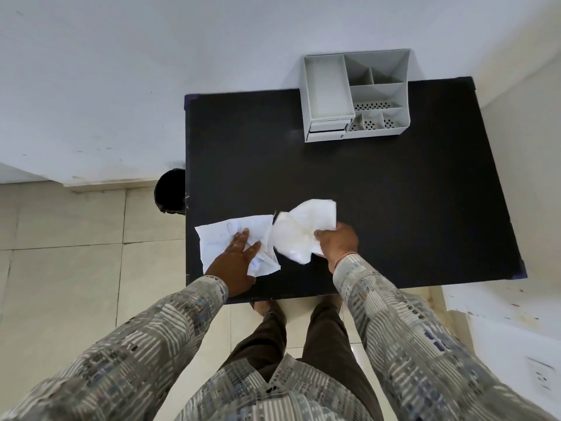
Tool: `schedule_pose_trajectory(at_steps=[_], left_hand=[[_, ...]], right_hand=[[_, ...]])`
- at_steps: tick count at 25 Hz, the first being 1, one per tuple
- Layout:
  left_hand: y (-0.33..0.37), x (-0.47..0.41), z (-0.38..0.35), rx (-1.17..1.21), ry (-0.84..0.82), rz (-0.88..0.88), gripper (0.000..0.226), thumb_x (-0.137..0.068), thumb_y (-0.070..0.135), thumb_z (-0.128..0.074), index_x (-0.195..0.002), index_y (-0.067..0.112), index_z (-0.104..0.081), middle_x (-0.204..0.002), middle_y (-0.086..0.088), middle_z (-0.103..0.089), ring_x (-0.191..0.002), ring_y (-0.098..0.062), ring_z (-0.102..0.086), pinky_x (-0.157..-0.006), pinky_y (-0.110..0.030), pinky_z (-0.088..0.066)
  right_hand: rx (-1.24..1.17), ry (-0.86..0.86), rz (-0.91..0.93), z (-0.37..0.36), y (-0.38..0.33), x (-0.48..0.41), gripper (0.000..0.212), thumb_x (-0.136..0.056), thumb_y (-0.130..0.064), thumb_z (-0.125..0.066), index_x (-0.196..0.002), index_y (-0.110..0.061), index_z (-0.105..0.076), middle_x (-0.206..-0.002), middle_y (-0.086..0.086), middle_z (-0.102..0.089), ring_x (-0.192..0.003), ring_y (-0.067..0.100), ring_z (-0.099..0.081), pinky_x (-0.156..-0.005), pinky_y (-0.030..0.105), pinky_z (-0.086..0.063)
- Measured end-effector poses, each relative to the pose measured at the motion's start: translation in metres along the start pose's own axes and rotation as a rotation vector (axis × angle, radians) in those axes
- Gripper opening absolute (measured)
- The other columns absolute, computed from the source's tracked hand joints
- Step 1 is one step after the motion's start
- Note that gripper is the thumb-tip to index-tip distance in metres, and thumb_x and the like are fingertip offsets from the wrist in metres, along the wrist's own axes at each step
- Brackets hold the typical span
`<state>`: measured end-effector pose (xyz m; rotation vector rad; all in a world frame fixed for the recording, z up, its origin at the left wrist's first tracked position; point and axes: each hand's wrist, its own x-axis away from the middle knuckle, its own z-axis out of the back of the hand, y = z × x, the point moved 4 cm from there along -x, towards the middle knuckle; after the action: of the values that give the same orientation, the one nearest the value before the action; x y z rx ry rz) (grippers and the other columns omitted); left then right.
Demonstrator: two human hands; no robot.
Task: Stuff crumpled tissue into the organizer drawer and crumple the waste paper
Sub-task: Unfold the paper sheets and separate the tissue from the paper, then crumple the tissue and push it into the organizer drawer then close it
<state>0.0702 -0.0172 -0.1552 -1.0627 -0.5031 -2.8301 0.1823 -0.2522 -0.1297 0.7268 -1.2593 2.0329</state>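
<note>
head view shows the task barely begun. the right hand [337,241] pinches the near edge of the tissue [299,230], which lies loosely bunched on the black surface [394,192], just beside the left hand [235,262]. that hand lies spread, fingers flat, on the waste paper [221,238], which is only creased. the organizer [355,97] stands well beyond both hands, its drawer [326,126] looking shut. gathering, stuffing and balling up all remain.
</note>
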Motion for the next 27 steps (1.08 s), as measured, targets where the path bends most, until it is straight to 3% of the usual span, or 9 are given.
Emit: schedule_pose_trajectory(at_steps=[3,7,10,12,14,18,21,24,27], left_hand=[[0.007,0.002,0.009,0.113,-0.011,0.035,0.082,-0.099,0.041,-0.067,-0.167,0.03,-0.023,-0.18,-0.004,0.008,-0.166,-0.03,0.002,-0.133,-0.043,-0.01],[0.039,0.019,0.065,0.449,0.355,0.049,0.058,-0.098,0.043,-0.07,-0.152,0.028,-0.056,-0.172,-0.003,-0.037,-0.156,-0.027,-0.038,-0.123,-0.045,-0.037],[0.077,0.026,0.108,1.328,0.305,0.116,0.034,-0.104,0.041,-0.062,-0.133,0.026,-0.069,-0.148,-0.005,-0.066,-0.134,-0.025,-0.063,-0.112,-0.043,-0.051],[0.103,0.028,0.126,1.887,0.067,0.14,0.05,-0.106,0.053,-0.05,-0.133,0.016,-0.071,-0.138,-0.014,-0.073,-0.119,-0.03,-0.073,-0.096,-0.047,-0.06],[0.115,0.03,0.14,2.114,-0.006,0.127,0.071,-0.105,0.066,-0.037,-0.134,0.012,-0.072,-0.136,-0.016,-0.074,-0.116,-0.034,-0.075,-0.088,-0.051,-0.063],[0.136,0.037,0.161,2.161,0.008,0.001,0.064,-0.109,0.052,-0.038,-0.097,0.014,-0.087,-0.103,-0.009,-0.084,-0.095,-0.028,-0.081,-0.081,-0.05,-0.066],[0.151,0.038,0.167,1.899,0.093,-0.004,0.021,-0.102,0.01,-0.063,-0.106,0.017,-0.083,-0.112,-0.008,-0.081,-0.089,-0.02,-0.082,-0.068,-0.04,-0.066],[0.153,0.034,0.167,1.683,0.157,0.046,0.061,-0.083,-0.014,-0.075,-0.133,0.019,-0.065,-0.132,-0.006,-0.074,-0.105,-0.023,-0.078,-0.075,-0.044,-0.066],[0.162,0.036,0.163,1.505,-0.028,0.06,0.074,-0.076,-0.012,-0.081,-0.142,0.013,-0.058,-0.131,-0.009,-0.074,-0.119,-0.033,-0.071,-0.096,-0.057,-0.062]], right_hand=[[-0.238,-0.015,-0.017,0.029,-0.009,0.011,0.025,-0.089,-0.002,-0.076,-0.112,-0.011,-0.074,-0.115,0.012,-0.077,-0.1,0.029,-0.073,-0.089,0.041,-0.059],[-0.569,-0.247,-0.064,0.054,-0.029,0.041,0.03,-0.088,-0.001,-0.078,-0.116,-0.011,-0.073,-0.114,0.013,-0.08,-0.104,0.033,-0.078,-0.087,0.048,-0.065],[-0.67,-0.427,-0.031,0.064,-0.05,0.067,0.024,-0.093,0.0,-0.072,-0.114,-0.01,-0.075,-0.111,0.011,-0.081,-0.099,0.028,-0.08,-0.077,0.039,-0.067],[-0.695,-0.477,-0.015,0.072,-0.059,0.077,0.022,-0.094,0.0,-0.07,-0.112,-0.011,-0.075,-0.111,0.011,-0.082,-0.098,0.026,-0.08,-0.076,0.038,-0.067],[-0.697,-0.496,-0.003,0.079,-0.066,0.083,0.022,-0.094,0.0,-0.07,-0.113,-0.01,-0.075,-0.113,0.011,-0.081,-0.099,0.026,-0.08,-0.078,0.039,-0.067],[-0.696,-0.533,0.019,0.1,-0.079,0.084,0.025,-0.093,0.0,-0.069,-0.116,-0.01,-0.075,-0.119,0.012,-0.08,-0.105,0.028,-0.078,-0.086,0.042,-0.066],[-0.6,-0.606,0.08,0.114,-0.09,0.084,0.027,-0.094,0.0,-0.069,-0.119,-0.009,-0.075,-0.122,0.014,-0.078,-0.111,0.031,-0.076,-0.092,0.046,-0.064],[-0.418,-0.681,0.171,0.129,-0.1,0.079,0.032,-0.092,-0.001,-0.073,-0.124,-0.005,-0.073,-0.124,0.018,-0.077,-0.116,0.036,-0.073,-0.098,0.05,-0.059],[-0.246,-0.605,0.231,0.143,-0.113,0.064,0.035,-0.087,-0.005,-0.078,-0.122,-0.006,-0.073,-0.123,0.019,-0.076,-0.112,0.039,-0.074,-0.091,0.052,-0.062]])
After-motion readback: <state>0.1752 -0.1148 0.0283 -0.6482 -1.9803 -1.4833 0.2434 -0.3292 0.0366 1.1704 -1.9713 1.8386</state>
